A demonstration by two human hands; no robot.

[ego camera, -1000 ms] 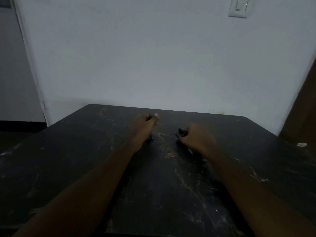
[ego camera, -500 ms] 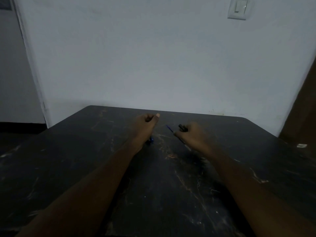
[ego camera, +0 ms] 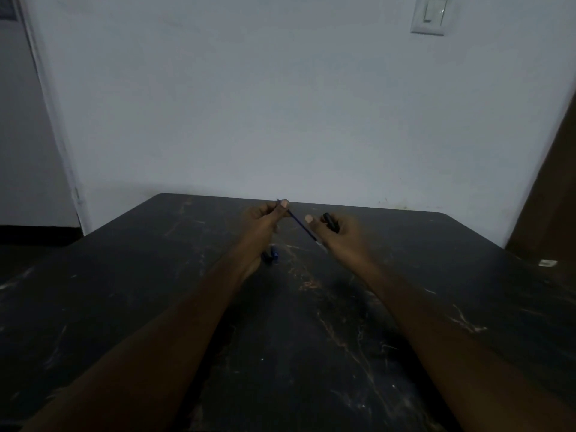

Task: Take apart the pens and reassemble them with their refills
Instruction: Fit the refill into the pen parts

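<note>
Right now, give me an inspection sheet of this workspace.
Surface: dark table, scratched and streaked.
Job's things: thin blue refill held between both hands above the table; black pen part in the right hand; blue pen parts lying by the left wrist.
Clutter: small pale scrap at the table's right edge.
Grippers: left hand pinches the refill's far end; right hand holds its near end and the black part.
Cables: nothing seen.
Surroundings: pale wall, light switch.
</note>
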